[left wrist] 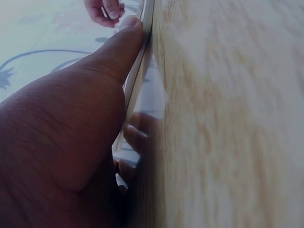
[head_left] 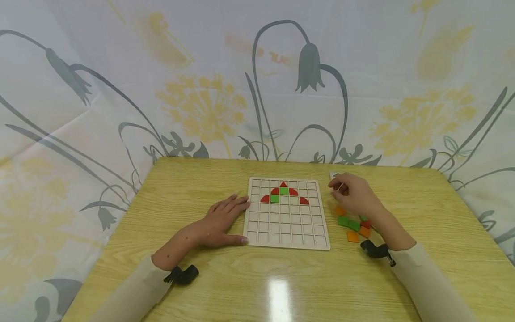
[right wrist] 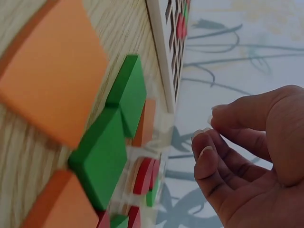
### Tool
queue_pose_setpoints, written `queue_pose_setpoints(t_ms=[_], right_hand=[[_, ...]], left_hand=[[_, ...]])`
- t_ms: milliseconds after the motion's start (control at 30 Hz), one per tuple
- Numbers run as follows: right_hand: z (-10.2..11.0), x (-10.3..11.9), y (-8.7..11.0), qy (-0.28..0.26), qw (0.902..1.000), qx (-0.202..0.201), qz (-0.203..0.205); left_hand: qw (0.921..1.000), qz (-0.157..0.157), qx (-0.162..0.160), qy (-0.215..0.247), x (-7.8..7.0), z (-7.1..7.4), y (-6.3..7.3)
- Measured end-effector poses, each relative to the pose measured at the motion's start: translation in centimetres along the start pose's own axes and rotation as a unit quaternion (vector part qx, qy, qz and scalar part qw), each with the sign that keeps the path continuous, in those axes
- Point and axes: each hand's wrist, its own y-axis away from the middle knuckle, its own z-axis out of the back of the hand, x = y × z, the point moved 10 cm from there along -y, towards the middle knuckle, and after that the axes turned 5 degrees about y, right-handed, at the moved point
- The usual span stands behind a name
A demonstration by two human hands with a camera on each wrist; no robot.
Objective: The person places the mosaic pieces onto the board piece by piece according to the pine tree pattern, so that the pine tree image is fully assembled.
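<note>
Two hands are before us, and leftmost we see the left hand point(head_left: 221, 223) spread wide, its fingertips and thumb tip at the near-side edge of the gridded board point(head_left: 287, 246). On this board, right of that hand, we count four red rounded pieces point(head_left: 266, 199), two green squares point(head_left: 284, 191) and one red triangle point(head_left: 283, 184). Just beyond the right hand's point(head_left: 354, 194) fingertips we notice a small card point(head_left: 334, 175), partly hidden. That hand is bent, fingertips narrowly gathered; we cannot tell whether they pinch anything. Beneath it, toward the wrist, we find loose orange, green and red tiles point(head_left: 343, 221).
</note>
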Motion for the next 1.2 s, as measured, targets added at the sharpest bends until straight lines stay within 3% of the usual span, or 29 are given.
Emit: queue_pose_setpoints(t_ms=[533, 900, 1200], right_hand=[[0.9, -4.5, 0.3, 0.017, 0.9961, 0.005, -0.087], [0.6, -6.0, 0.6, 0.03, 0.9947, 0.019, -0.097], [-0.1, -5.8, 0.4, 0.053, 0.9951, 0.05, -0.067]], left_hand=[[1.0, 0.001, 0.004, 0.0, -0.2, 0.1, 0.0], [1.0, 0.001, 0.004, -0.001, -0.1, 0.0, 0.0], [1.0, 0.003, 0.005, 0.0, -0.1, 0.0, 0.0]])
